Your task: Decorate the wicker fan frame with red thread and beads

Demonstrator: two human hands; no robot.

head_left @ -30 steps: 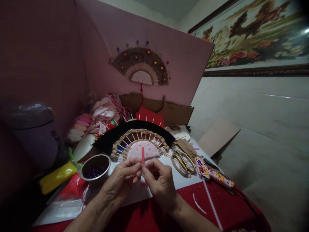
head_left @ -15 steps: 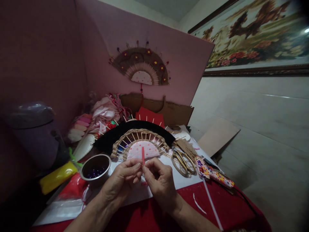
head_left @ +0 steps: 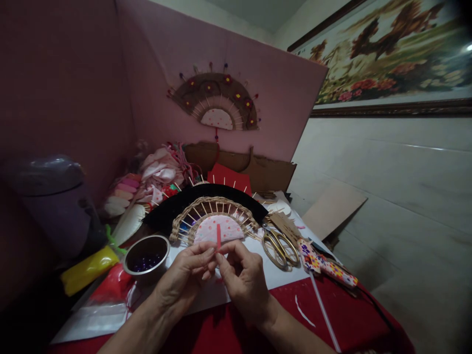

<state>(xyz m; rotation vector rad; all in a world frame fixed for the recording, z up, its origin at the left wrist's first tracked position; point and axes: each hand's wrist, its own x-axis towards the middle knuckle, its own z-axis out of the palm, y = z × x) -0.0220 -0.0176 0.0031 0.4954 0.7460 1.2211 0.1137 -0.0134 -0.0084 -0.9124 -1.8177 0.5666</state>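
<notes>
A narrow red strip stands upright between my fingertips, in front of a handmade fan. My left hand pinches the strip near its lower part with thumb and index finger. Close against it, my right hand pinches the same strip, its other fingers curled. The fingers hide part of the strip. Behind them lies the fan, with a black band, a braided cord edge, thin sticks and a white half-round base with red dots.
A metal bowl of dark beads stands at left, near yellow and red packets. Gold-handled scissors and a flower-patterned glue gun lie at right. A finished fan hangs on the pink board behind.
My fingertips have shifted slightly at the lower part of the red strip. Both hands keep their pinch, and the things on the table have not moved.
</notes>
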